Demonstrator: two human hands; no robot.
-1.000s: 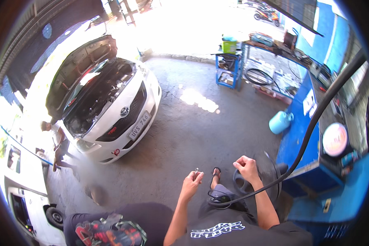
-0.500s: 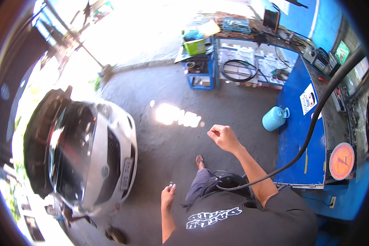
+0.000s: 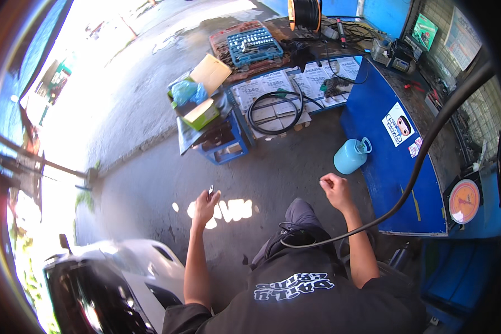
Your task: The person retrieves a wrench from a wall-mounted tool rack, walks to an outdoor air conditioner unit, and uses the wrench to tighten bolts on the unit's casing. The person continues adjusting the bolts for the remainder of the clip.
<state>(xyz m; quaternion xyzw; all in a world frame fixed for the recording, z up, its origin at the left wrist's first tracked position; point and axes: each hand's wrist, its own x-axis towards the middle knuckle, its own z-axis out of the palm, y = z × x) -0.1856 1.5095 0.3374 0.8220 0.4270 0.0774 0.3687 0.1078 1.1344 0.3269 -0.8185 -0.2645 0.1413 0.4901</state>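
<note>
My left hand (image 3: 205, 205) is raised over the concrete floor (image 3: 150, 167) and pinches a small metal piece (image 3: 210, 191) between its fingertips. My right hand (image 3: 334, 188) is curled into a fist with nothing visible in it, a little left of a light blue gas cylinder (image 3: 349, 157). A thick black hose (image 3: 423, 161) runs from my waist up past the right forearm toward the upper right, apart from the fist.
A blue workbench (image 3: 384, 128) with tools and papers stands to the right, with a blue cart (image 3: 222, 146) carrying boxes and a coiled black hose (image 3: 275, 111) ahead. A socket set case (image 3: 256, 43) lies farther back. A silver car (image 3: 111, 284) sits at lower left.
The view has swung left to right: the car slid to the lower left and the bench and cart came nearer. Both hands stay raised; the left still pinches the small piece.
</note>
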